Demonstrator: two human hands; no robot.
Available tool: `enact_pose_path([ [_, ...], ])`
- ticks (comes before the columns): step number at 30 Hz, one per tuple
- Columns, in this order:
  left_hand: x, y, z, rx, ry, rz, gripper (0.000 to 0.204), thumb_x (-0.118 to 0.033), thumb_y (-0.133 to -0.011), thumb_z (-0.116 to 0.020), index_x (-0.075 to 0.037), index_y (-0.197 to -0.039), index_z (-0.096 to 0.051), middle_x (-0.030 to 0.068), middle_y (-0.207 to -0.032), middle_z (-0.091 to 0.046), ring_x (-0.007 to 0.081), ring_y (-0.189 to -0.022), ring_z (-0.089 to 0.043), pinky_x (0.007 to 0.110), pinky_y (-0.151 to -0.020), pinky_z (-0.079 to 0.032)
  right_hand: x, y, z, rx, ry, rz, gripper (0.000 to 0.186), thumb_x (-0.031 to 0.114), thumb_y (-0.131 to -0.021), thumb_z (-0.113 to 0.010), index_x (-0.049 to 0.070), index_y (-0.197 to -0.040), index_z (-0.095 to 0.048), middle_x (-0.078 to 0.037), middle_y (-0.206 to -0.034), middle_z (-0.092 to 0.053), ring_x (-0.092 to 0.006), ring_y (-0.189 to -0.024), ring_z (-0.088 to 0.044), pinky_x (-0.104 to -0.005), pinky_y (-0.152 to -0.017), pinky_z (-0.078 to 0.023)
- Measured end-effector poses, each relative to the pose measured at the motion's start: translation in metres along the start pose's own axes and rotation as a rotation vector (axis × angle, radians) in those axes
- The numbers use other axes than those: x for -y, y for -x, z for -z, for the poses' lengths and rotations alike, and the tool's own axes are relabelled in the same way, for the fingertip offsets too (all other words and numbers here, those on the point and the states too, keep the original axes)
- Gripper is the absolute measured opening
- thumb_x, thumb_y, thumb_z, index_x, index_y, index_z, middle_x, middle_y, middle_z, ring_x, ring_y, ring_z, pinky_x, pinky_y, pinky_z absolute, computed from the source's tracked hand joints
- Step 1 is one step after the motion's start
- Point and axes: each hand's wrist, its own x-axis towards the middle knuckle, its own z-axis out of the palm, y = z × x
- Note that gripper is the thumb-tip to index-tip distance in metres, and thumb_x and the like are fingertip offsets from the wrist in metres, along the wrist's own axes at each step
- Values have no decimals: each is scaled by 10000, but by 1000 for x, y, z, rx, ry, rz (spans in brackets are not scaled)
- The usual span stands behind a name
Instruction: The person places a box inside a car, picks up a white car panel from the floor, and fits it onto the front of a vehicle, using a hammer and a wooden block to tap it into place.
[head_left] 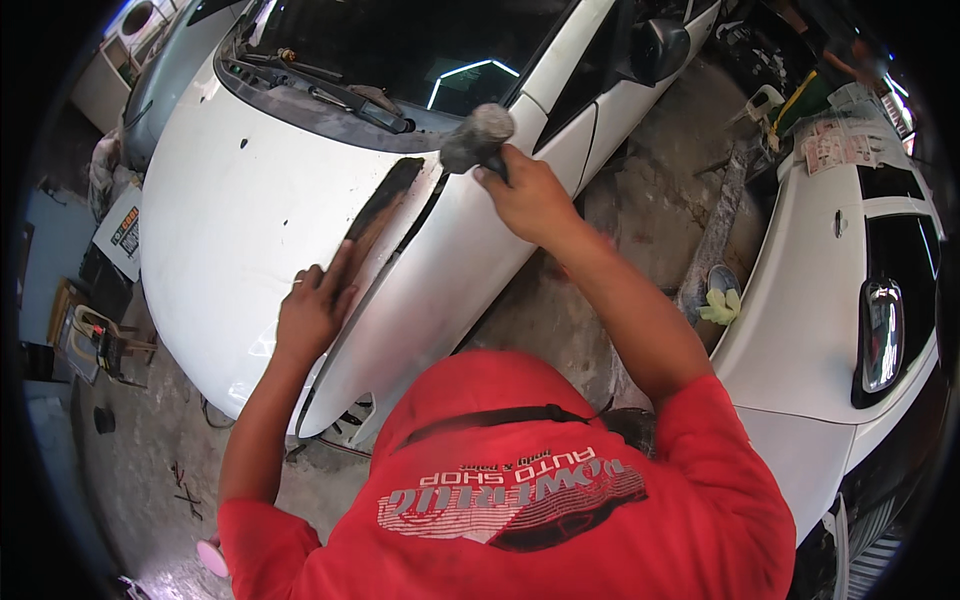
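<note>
In my right hand (530,195) is a mallet with a dark, thick head (478,138), its grip closed in my fingers. The head is raised near the windshield corner of a white car. My left hand (315,310) lies on the right edge of the car's hood (225,230), fingers round the near end of a long, flat, dark strip, apparently wood (385,205). That strip runs along the hood beside the gap to the front fender (440,265). The mallet head is near the strip's far end; whether they touch I cannot tell.
A second white car (790,350) stands close on my right, with paper sheets (850,140) on it. A can with a pale yellow-green glove (720,300) is on the floor between the cars. A small stool (110,345) stands left. Another person (855,60) is far right.
</note>
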Motion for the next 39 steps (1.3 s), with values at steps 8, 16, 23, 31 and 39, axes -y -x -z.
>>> enact_pose_path([
  [8, -6, 7, -23, 23, 16, -12, 703, -359, -1001, -648, -248, -1639, -375, 109, -960, -623, 299, -945, -613, 433, -791, -564, 12, 21, 24, -10, -242, -127, 375, 301, -1033, -624, -35, -1200, -627, -217, -874, -705, -315, -821, -703, -425, -799, -528],
  [16, -15, -5, -37, -93, 30, -64, 715, -282, -956, -701, -188, -1611, -428, 100, -1136, -620, 314, -1024, -568, 449, -928, -478, 41, 34, 19, -2, -250, -91, 339, 271, -1037, -634, -24, -1206, -636, -222, -874, -703, -303, -820, -694, -429, -765, -522],
  [23, -15, 1, -38, -126, 68, -51, 713, -276, -947, -711, -205, -1604, -443, 86, -1158, -618, 308, -1051, -566, 459, -954, -454, 61, 50, 18, -410, 221, 777, 353, 178, -882, -776, 46, -1183, -648, -141, -1046, -715, -296, -860, -713, -390, -727, -553],
  [31, -7, -12, -38, -195, -3, -41, 660, -335, -978, -670, -245, -1596, -455, 92, -1185, -626, 317, -1095, -571, 469, -957, -450, 20, 38, -75, 84, 246, 301, 384, 282, -951, -655, -4, -1194, -571, -273, -848, -704, -483, -813, -693, -560, -738, -563],
  [39, 7, 2, -47, -70, 102, 128, 682, -337, -999, -646, -145, -1609, -410, 133, -1118, -668, 317, -1055, -598, 454, -978, -474, -2, 75, -33, -57, -14, 419, 224, 211, -947, -699, 7, -1038, -721, -218, -923, -737, -454, -866, -704, -504, -762, -553],
])
